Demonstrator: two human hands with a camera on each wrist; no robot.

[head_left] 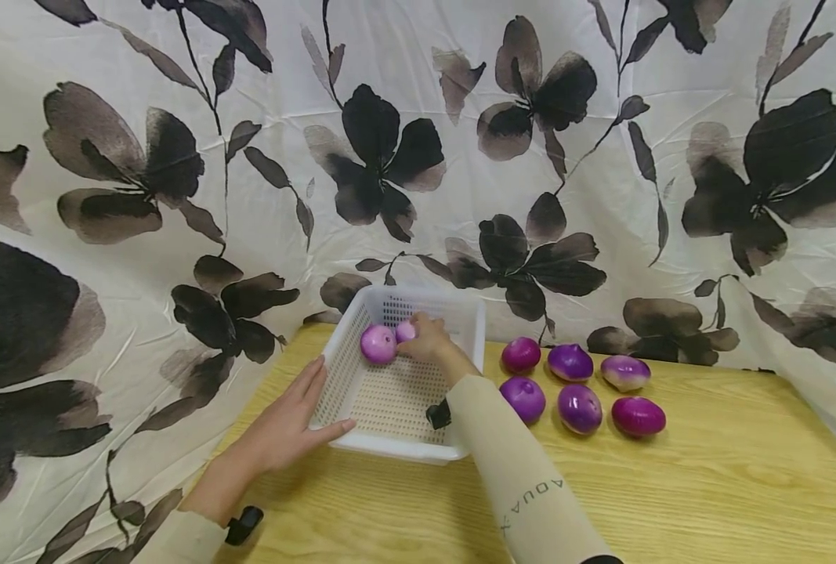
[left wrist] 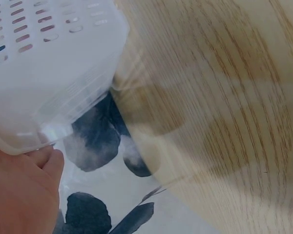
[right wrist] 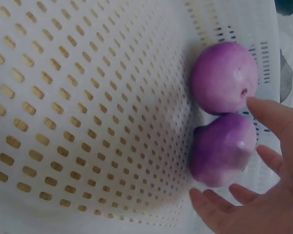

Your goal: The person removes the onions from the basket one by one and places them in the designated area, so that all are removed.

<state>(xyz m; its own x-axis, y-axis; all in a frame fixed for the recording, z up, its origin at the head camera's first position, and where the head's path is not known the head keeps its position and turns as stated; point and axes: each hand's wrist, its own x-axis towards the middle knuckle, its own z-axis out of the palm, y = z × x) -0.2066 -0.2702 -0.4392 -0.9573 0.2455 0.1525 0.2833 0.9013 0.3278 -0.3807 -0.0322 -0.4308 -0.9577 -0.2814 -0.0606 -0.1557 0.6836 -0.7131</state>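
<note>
A white plastic basket [head_left: 389, 443] with slotted walls stands on the table. Inside, against its back wall, two purple onions sit side by side: the left onion [head_left: 378, 345] and the right onion [head_left: 406, 332]. My right hand [head_left: 428, 341] reaches in over the right onion. In the right wrist view its spread thumb and fingers [right wrist: 207, 207] surround that onion [right wrist: 223, 150], with gaps visible; the other onion [right wrist: 224, 78] lies beside the thumb. My left hand [head_left: 284, 427] rests at the basket's front left corner, fingers straight along the outside and thumb by the front rim.
Right of the basket, several purple onions [head_left: 580, 409] lie in two rows on the wooden table [head_left: 742, 470]. A white cloth [head_left: 418, 157] with dark flowers hangs behind the table and along its left side.
</note>
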